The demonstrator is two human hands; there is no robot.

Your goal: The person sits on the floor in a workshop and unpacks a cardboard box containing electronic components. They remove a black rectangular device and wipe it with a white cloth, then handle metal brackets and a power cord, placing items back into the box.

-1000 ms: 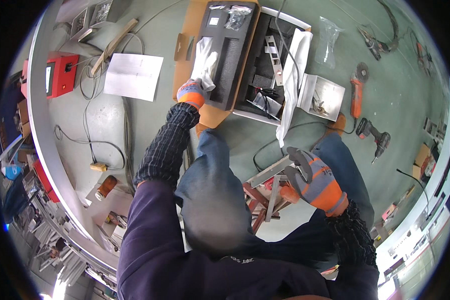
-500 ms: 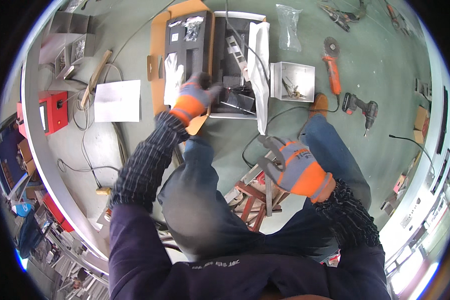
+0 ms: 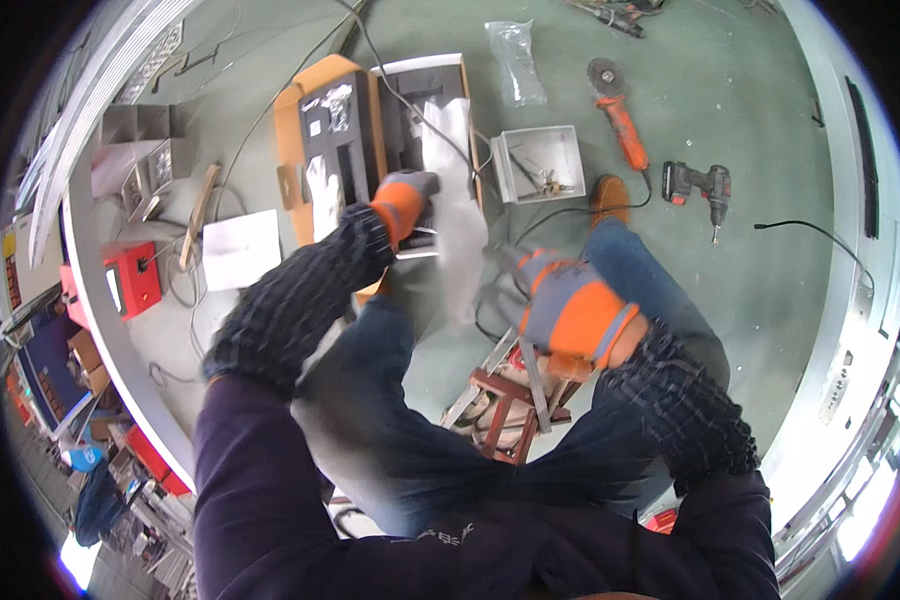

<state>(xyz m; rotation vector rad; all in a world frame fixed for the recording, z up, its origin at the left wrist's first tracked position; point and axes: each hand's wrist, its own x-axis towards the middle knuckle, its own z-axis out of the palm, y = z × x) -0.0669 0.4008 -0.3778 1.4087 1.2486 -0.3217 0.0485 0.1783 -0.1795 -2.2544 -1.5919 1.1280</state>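
Head view, going across: the cardboard box [image 3: 289, 115] has a dark insert [image 3: 364, 150], matte like dense foam. Our left hand [image 3: 407, 203] looks closed on the left edge of the white sheet [image 3: 460, 225] — pretty blurry though. That sheet lies along the right edge of the white-rimmed box [image 3: 420, 63], drooping past its near edge. We'd guess light, floppy, maybe slippery — pinch a long edge. Next, a square-cornered pale tray [image 3: 567, 143]. Right hand [image 3: 572, 308]: fingers loosely bent, too blurred for us to tell if it holds anything.
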